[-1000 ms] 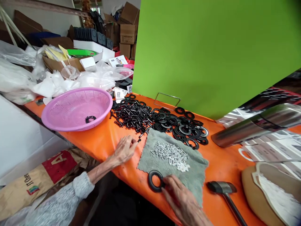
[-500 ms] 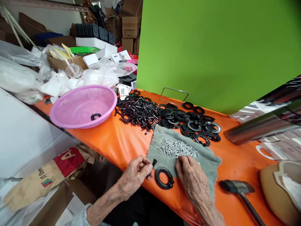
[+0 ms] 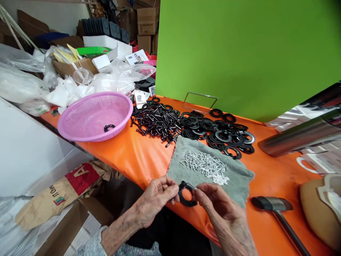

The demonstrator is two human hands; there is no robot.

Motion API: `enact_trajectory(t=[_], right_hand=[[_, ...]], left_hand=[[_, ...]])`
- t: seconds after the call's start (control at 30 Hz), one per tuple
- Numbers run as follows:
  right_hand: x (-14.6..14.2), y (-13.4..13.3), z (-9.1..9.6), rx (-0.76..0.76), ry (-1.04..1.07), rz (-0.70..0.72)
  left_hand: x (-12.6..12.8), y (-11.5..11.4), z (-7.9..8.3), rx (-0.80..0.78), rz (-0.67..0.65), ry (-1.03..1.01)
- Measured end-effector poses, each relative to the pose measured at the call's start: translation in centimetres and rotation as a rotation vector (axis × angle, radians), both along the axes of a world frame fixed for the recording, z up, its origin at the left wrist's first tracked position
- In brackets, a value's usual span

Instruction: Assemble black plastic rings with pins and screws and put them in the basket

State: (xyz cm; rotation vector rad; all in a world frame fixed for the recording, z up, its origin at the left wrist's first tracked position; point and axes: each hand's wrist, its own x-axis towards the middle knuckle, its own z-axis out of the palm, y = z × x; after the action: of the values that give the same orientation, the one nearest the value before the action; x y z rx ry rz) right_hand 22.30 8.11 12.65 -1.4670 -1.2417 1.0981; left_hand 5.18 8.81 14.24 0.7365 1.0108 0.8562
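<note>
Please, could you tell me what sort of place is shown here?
Probably a small workshop: a heap of flat black rings and a pile of small silver metal pins lie on an orange-covered table, with brown cardboard boxes stacked behind.

We look through 1 camera worn on the person's head, facing forward and down across the orange table, whose near edge runs aslant from left to lower right. We see the left hand and the right hand close up, from above, at the bottom. Beyond, the green panel fills our upper right, with cardboard boxes farther off, left of it.
</note>
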Motion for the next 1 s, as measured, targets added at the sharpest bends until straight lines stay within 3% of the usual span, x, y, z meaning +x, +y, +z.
enact_trajectory(t=[0.13, 0.37, 0.53, 0.63, 0.83, 0.9, 1.0], right_hand=[[-0.5, -0.8, 1.2, -0.065, 0.125, -0.031], [-0.8, -1.5, 0.7, -0.089, 0.211, -0.036], [-1.5, -2.1, -0.9, -0.012, 0.209, -0.078], [-1.3, -2.3, -1.5, -0.046, 0.231, -0.085], [-0.6, -2.4, 0.3, -0.317, 0.253, 0.081], [-0.1, -2.5, 0.8, -0.332, 0.220, 0.103], [1.3, -3.1, 0.5, -0.271, 0.135, 0.012]], left_hand=[[0.3, -0.6, -0.5, 0.194, 0.029, 0.224], [0.6, -1.3, -0.1, 0.399, -0.024, 0.499], [0.8, -1.7, 0.3, 0.487, -0.041, 0.536], [0.8, -1.9, 0.3, 0.537, -0.052, 0.560], [0.6, -2.3, 0.4, 0.522, -0.083, 0.531], [0.4, -2.2, 0.5, 0.503, -0.116, 0.496], [0.5, -1.5, 0.2, 0.479, -0.183, 0.451]])
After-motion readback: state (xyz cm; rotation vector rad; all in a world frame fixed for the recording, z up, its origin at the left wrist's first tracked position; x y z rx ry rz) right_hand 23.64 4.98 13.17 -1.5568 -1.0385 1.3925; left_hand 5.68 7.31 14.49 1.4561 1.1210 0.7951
